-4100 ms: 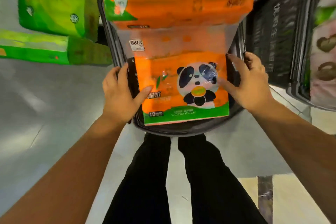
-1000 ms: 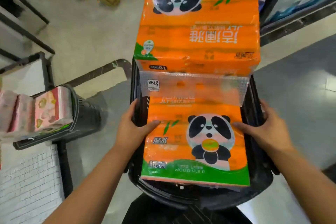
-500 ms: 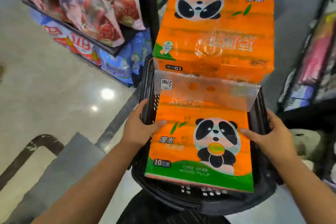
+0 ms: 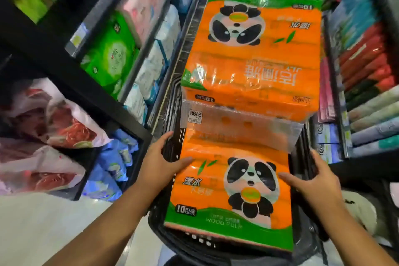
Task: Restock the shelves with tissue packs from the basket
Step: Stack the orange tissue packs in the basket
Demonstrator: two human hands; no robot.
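The left hand (image 4: 159, 168) and right hand (image 4: 313, 181) clasp the basket (image 4: 173, 114) by its side rims, thumbs apparently pinning the near tissue pack (image 4: 233, 190) steady.

bright centre, dim motion-blurred edges, wide-angle bending, wrapper glare.

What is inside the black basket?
Two orange panda tissue packs, a near pack and a far pack, fill the top of the basket. Its floor and anything beneath them are covered.
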